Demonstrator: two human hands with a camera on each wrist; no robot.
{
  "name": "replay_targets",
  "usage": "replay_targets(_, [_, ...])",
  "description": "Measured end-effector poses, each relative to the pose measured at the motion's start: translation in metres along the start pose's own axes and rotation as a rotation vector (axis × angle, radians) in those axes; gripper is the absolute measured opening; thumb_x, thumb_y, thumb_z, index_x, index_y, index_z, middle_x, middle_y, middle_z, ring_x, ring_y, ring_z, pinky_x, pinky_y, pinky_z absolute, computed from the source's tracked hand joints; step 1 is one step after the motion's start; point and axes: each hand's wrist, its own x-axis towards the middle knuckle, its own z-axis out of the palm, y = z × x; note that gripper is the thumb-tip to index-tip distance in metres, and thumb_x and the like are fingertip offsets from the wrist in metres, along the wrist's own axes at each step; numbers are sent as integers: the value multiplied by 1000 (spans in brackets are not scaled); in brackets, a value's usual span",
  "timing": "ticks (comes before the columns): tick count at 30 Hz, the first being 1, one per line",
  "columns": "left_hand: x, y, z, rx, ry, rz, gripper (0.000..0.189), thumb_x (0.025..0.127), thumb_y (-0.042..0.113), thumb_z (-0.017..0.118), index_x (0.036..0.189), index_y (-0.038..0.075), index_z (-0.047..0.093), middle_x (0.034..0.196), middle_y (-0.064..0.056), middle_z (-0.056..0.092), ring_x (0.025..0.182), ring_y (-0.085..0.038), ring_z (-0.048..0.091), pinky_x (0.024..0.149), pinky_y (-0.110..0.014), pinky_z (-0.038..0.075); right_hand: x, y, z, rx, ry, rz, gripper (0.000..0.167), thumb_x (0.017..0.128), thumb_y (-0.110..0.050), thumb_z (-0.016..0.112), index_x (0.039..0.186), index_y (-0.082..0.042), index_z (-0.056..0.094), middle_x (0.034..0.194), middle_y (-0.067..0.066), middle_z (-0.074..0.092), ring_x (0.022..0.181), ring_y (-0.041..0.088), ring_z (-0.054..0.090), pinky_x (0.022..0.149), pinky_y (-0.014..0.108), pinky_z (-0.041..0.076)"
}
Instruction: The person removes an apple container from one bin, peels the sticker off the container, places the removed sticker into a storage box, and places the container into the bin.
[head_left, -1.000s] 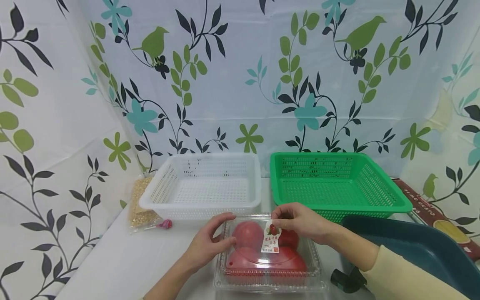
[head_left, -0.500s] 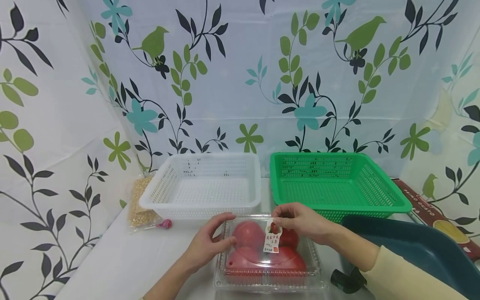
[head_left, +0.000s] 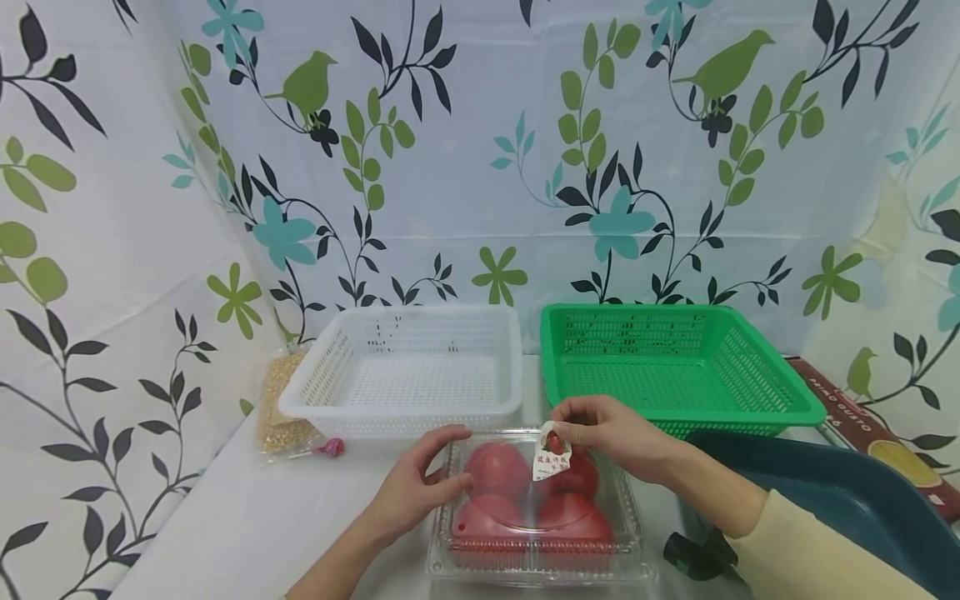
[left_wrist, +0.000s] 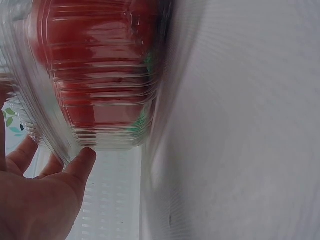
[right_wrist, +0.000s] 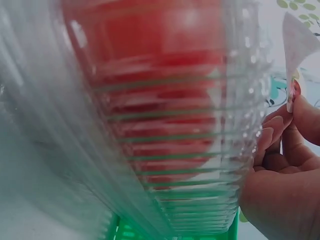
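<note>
A clear plastic clamshell box (head_left: 480,567) holding several large round red fruits (head_left: 497,471) stands at the front middle in the head view. My left hand (head_left: 416,483) holds its left rear side, thumb and fingers at the rim. In the left wrist view, the thumb (left_wrist: 82,165) touches the rim flange. My right hand (head_left: 611,433) pinches the top end of a white paper label sticker (head_left: 551,461) with a red fruit picture and red writing. The right wrist view shows the label (right_wrist: 299,42) bent and standing away from the lid.
Behind the box are a white basket (head_left: 401,412) and a green basket (head_left: 675,414). A dark blue tray (head_left: 832,475) and a black object (head_left: 693,557) lie right, beside a red-brown package (head_left: 870,425). A bag of grains (head_left: 281,408) and a pink-wrapped lollipop (head_left: 330,447) are left.
The right hand has moved slightly up and right, and the label has come up off the lid with it. The left hand and box have stayed put.
</note>
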Motion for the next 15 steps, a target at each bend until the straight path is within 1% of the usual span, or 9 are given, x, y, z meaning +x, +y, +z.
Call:
replay_targets(4, [0,1,0,-6,3,-13,60,89,9,77,142,6,52,154,-17,38,145,-27,29,110,-34,39,-1,-1,-2,-10,-22,-8,19,101,-15,62,105,3,63,90,10,64,79,21,52,68,28,47])
replay_targets(7, [0,1,0,-4,-3,1,59,89,9,77,143,5,51,154,-17,39,146,-29,29,111,-37,39,-3,-3,-4,-42,-20,-10,18,101,-15,62,105,3,63,91,10,61,80,22,52,69,29,48])
replay_targets(10, [0,1,0,-4,-12,17,59,90,9,76,143,2,50,153,-17,39,146,-32,28,112,-41,37,-5,-5,-7,-90,-7,-11,19,100,-16,63,106,2,64,94,10,63,87,24,55,76,34,50])
replay_targets(14, [0,1,0,6,-9,19,58,91,10,75,142,2,51,153,-19,39,146,-32,28,113,-46,36,-10,-7,-14,-159,8,-9,19,101,-19,63,104,-1,66,97,10,65,94,26,57,88,42,49])
replay_targets(15, [0,1,0,9,-8,18,58,91,10,75,143,3,51,153,-19,39,146,-31,28,113,-46,36,-11,-7,-16,-174,10,-9,18,101,-19,63,103,-2,66,96,9,65,94,26,58,90,44,49])
